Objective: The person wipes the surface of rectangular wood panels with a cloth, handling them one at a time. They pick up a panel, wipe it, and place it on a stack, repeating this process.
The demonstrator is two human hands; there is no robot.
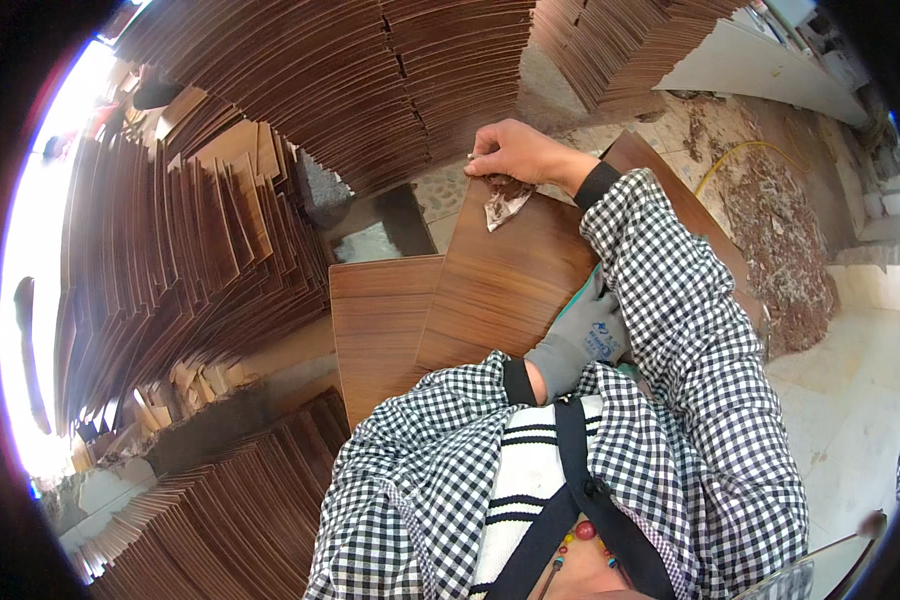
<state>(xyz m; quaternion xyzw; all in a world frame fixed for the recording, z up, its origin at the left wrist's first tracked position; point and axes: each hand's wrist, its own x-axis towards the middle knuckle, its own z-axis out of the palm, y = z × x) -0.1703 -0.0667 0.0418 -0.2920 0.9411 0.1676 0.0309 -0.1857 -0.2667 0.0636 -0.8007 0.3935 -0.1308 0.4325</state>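
My bare right hand (506,154) is over the far edge of a brown wood-grain panel (495,285), its thumb and fingertips pinched on a small pale thing too small to name. Just under that hand, a crumpled piece of clear plastic (507,204) lies against the panel. My left hand (585,334), in a grey work glove with a green edge, rests low near my body by the panel's near right side, its fingers partly hidden by my right sleeve. A second wood-grain panel (379,307) lies partly beneath the first, to the left.
Tall stacks of brown panels stand in front (345,82), at the left (157,247) and at the lower left (232,510). Another panel (667,187) lies past my right forearm. On the floor at right are a heap of shavings (780,255) and a yellow hose (735,150).
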